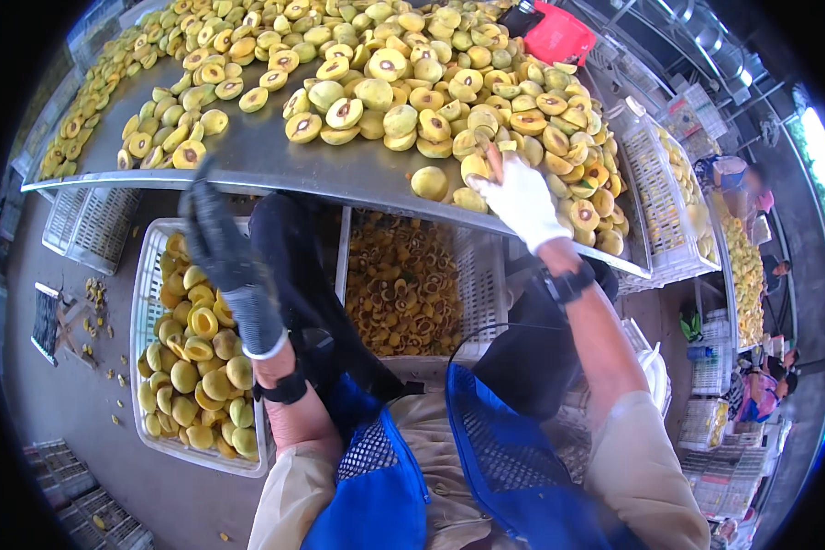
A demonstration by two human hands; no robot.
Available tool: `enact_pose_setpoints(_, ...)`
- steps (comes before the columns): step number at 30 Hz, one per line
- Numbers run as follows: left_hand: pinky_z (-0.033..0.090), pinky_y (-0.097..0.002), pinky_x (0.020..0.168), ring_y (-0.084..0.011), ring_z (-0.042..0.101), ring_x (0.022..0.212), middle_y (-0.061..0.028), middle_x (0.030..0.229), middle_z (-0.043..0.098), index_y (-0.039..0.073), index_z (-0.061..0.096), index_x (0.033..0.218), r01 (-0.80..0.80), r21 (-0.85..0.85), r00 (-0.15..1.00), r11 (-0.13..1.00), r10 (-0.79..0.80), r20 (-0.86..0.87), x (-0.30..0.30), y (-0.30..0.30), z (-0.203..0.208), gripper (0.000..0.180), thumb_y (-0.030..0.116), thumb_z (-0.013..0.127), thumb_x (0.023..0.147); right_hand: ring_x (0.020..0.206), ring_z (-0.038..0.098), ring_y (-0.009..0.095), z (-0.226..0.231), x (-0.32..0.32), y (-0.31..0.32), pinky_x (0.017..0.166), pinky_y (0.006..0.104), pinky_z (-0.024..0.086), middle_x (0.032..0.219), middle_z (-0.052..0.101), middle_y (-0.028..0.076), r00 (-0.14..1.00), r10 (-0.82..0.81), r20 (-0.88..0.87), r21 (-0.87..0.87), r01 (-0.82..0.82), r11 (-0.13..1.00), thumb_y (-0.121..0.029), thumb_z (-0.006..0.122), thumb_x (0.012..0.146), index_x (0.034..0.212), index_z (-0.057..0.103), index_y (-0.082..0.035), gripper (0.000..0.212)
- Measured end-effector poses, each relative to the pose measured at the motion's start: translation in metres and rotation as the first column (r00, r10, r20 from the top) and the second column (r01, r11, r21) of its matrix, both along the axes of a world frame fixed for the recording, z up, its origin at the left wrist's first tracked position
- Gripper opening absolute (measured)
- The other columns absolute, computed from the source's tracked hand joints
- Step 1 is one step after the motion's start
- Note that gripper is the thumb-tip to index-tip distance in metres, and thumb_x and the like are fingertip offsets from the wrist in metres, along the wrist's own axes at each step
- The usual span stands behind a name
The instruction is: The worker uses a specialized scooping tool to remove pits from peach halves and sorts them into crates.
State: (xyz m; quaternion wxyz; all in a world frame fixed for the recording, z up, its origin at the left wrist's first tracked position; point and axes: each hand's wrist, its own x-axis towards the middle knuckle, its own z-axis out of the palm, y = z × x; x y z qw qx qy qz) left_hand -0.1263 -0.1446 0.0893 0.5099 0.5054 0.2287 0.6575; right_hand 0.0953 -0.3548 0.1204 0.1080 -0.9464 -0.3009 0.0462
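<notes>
Halved yellow peaches (376,94), many with brown pits showing, heap over the metal table (266,147) in front of me. My right hand (521,202), in a white glove, reaches over the table's near edge into the heap at the right. A tan, stick-like thing (495,162) juts from its fingers; whether it is a handle is unclear. My left hand (215,234), in a dark grey glove, holds nothing, its fingers stretched out near the table edge. Beside and below it stands a white crate (139,367) of peach halves, several showing hollowed centres.
Under the table, between my legs, a white crate (481,284) holds brown and yellow pit scraps. More crates (92,229) stand at left, and a full crate (655,192) adjoins the table at right. A red container (559,37) sits at the far side. Other people work at far right.
</notes>
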Motion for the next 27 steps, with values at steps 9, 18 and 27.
enact_pose_setpoints(9, 0.042, -0.0293, 0.092, -0.0163, 0.055, 0.101, -0.0108, 0.111, 0.058, -0.002, 0.05, 0.119, 0.767, -0.094, 0.638, 0.635, -0.77, -0.006, 0.044, -0.106, -0.019, 0.029, 0.003, 0.048, 0.09, 0.092, 0.058, 0.034, -0.081, 0.043, 0.008, 0.078, 0.0419, 0.049, 0.1, 0.058, 0.018, 0.943, 0.103, 0.315, 0.034, -0.119, 0.992, -0.035, 0.062, 0.074, 0.113, 0.052, -0.005, 0.05)
enact_pose_setpoints(18, 0.039, -0.0262, 0.094, -0.0138, 0.052, 0.105, -0.0075, 0.115, 0.057, -0.002, 0.052, 0.118, 0.773, -0.225, 0.628, 0.593, -0.764, 0.146, 0.055, -0.091, -0.042, 0.028, 0.012, 0.046, 0.095, 0.087, 0.059, 0.038, -0.012, -0.032, 0.003, 0.075, 0.0422, 0.047, 0.09, 0.059, 0.025, 0.995, 0.03, 0.092, 0.363, -0.062, 0.93, -0.037, 0.069, 0.072, 0.105, 0.051, 0.004, 0.056)
enact_pose_setpoints(27, 0.035, -0.039, 0.1, -0.0336, 0.045, 0.118, -0.0195, 0.127, 0.047, -0.002, 0.038, 0.13, 0.436, 0.413, 0.867, 0.8, -0.249, -0.432, 0.05, -0.072, -0.049, 0.048, 0.007, 0.051, 0.085, 0.072, 0.058, 0.027, 0.014, -0.102, 0.024, 0.064, 0.0365, 0.047, 0.081, 0.058, 0.013, 0.912, 0.408, -0.046, 0.618, -0.295, 0.729, -0.031, 0.07, 0.076, 0.103, 0.051, 0.001, 0.045)
